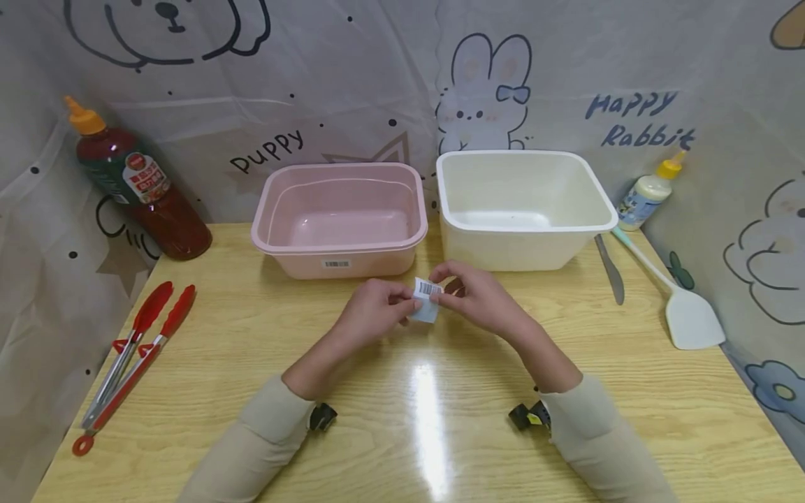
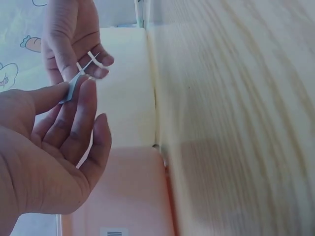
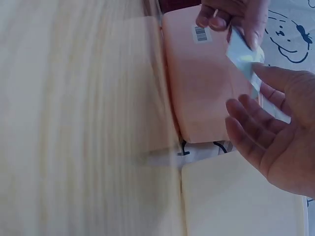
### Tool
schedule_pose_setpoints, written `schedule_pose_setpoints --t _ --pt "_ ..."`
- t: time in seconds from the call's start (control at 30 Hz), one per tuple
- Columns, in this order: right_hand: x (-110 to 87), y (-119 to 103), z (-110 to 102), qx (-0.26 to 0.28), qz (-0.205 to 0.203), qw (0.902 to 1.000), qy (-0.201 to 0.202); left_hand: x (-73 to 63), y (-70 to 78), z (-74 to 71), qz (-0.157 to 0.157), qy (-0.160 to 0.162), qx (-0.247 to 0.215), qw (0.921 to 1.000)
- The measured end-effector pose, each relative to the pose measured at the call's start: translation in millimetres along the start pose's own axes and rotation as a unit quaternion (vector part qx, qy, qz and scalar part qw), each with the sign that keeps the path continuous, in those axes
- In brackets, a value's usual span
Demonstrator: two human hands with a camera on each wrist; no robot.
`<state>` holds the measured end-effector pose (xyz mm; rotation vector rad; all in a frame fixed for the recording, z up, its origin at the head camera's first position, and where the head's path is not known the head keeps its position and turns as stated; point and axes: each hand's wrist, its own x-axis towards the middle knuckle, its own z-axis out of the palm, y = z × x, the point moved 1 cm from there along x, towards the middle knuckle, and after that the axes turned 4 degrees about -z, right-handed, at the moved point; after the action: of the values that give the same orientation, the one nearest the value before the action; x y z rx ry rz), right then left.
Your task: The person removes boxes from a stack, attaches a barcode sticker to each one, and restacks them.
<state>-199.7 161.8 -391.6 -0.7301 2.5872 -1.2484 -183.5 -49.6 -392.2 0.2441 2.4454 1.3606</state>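
Observation:
A small pale blue and white slip with a barcode (image 1: 426, 299) is held up in front of the two tubs. My left hand (image 1: 376, 307) pinches its left side between thumb and forefinger, and the other fingers are loosely bent. On the opposite side my right hand (image 1: 481, 297) pinches the slip's upper right part. The left wrist view shows the slip (image 2: 74, 87) nearly edge-on, with a narrow white strip by the right fingers. Its blue face (image 3: 241, 54) shows in the right wrist view, partly covered by fingers.
Behind the hands stand a pink tub (image 1: 339, 262) and a white tub (image 1: 509, 250). At left are red-tipped tongs (image 1: 135, 363) and a large sauce bottle (image 1: 141, 185). A knife (image 1: 610, 271), a white spatula (image 1: 692, 318) and a small yellow-capped bottle (image 1: 650, 192) are at right.

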Motion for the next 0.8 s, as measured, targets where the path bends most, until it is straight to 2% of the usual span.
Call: schedule_pose_setpoints --t 0.17,0.33,0.5,0.8 --pt "-4.8 -2.5 3.4 -0.014 -0.040 0.9990 0.013 0.9 0.6 2.8 0.013 0.013 -0.035 0.9992" --pt "-6.5 -1.8 5.7 -0.014 -0.058 0.9981 0.013 0.6 -2.0 4.4 0.036 0.011 -0.027 0.9989" --pt "-6.2 0.4 4.0 -0.027 -0.052 0.9981 0.019 0.6 -3.8 5.6 0.050 -0.002 -0.016 0.9986" --pt "-9.6 3.1 0.3 -0.018 -0.020 0.9993 0.027 -3.4 -2.8 7.7 0.050 -0.011 -0.028 0.9983"
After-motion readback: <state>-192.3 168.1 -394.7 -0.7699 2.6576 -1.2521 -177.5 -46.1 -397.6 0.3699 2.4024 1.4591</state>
